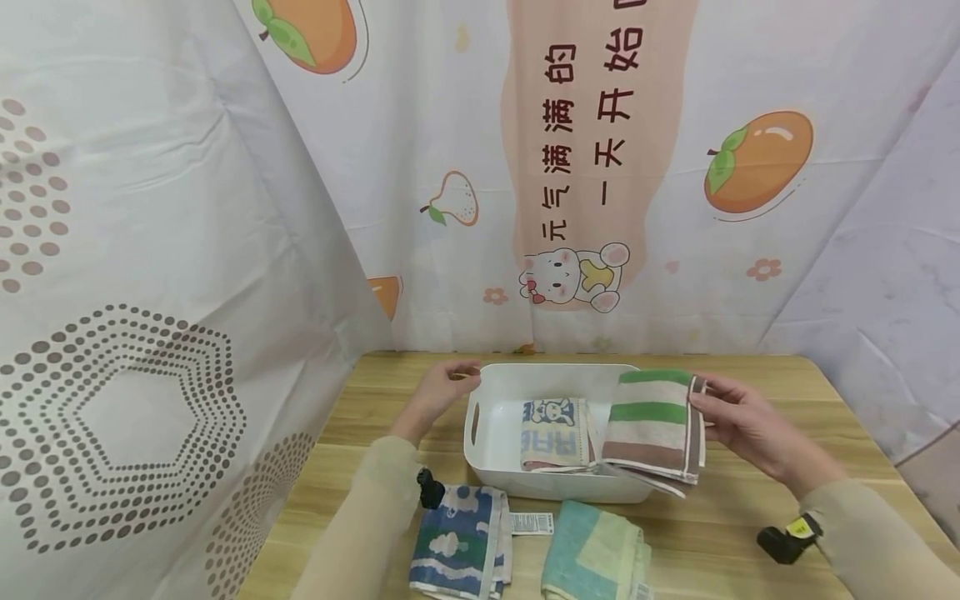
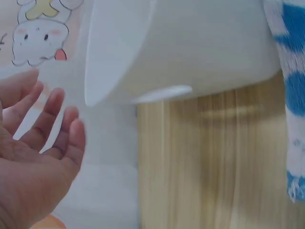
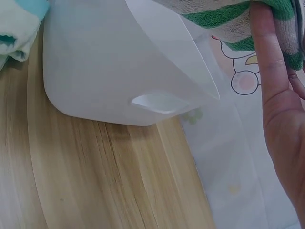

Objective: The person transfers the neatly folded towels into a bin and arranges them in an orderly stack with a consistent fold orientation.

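Observation:
A white plastic bin [image 1: 491,475] stands on the table with a folded blue-and-cream towel [image 1: 557,433] inside it, a bear pattern on top. By the bin's left end is my left hand [image 1: 442,392], its fingers loosely bent and nothing held; the left wrist view shows a gap between that hand [image 2: 43,148] and the bin [image 2: 214,52]. My right hand [image 1: 750,421] pinches the right edge of a folded towel [image 1: 648,417] with green, cream and brown stripes, held over the bin's right part. In the right wrist view the striped towel [image 3: 214,16] is partly cut off.
In front of the bin lie a folded blue patterned towel [image 1: 459,542] and a folded teal-and-yellow towel [image 1: 592,554]. A white label [image 1: 531,523] shows between them. Behind the wooden table [image 1: 787,392] hangs a printed curtain [image 1: 465,108]; another curtain [image 1: 142,275] hangs at left.

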### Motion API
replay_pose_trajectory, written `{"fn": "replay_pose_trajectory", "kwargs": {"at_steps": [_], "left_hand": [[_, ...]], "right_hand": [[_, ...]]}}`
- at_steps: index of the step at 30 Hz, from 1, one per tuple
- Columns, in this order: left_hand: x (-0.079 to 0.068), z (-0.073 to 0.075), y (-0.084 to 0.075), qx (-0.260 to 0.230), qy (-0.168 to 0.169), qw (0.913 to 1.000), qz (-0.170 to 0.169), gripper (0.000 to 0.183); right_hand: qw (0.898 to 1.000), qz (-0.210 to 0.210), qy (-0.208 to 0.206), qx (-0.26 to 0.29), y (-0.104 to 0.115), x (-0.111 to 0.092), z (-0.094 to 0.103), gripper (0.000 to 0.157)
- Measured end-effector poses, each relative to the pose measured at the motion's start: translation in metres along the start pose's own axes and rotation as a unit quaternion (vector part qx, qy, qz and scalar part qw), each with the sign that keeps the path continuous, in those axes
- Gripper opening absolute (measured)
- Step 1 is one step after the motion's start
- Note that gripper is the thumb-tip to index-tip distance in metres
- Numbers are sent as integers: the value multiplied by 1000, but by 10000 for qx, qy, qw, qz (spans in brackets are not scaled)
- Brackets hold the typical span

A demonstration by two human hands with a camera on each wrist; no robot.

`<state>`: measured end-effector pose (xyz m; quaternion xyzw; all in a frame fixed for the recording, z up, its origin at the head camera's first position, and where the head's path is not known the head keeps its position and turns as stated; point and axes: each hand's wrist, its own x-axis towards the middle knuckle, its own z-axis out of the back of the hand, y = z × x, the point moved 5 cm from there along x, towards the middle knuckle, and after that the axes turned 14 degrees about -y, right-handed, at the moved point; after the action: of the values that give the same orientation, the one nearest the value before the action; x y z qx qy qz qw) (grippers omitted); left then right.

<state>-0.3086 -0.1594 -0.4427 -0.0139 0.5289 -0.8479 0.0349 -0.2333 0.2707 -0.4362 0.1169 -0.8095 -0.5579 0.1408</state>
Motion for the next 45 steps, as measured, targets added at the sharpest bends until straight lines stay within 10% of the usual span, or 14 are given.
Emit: {"fn": "replay_pose_trajectory", "kwargs": {"at_steps": [13,35,45], "left_hand": [[-15,-34,-32,-1184,731,9901,-186,45],[-43,-100,-44,-2548,2397,9365,241,47],[-48,-114,-42,-2677,2670,9248,425,49]], "right_hand": [[9999,-38,10,-141,-2,11,-15,43],[10000,8,82,8,-4,26,-35,42],[9999,58,138,53,-3,29,-39,42]]}}
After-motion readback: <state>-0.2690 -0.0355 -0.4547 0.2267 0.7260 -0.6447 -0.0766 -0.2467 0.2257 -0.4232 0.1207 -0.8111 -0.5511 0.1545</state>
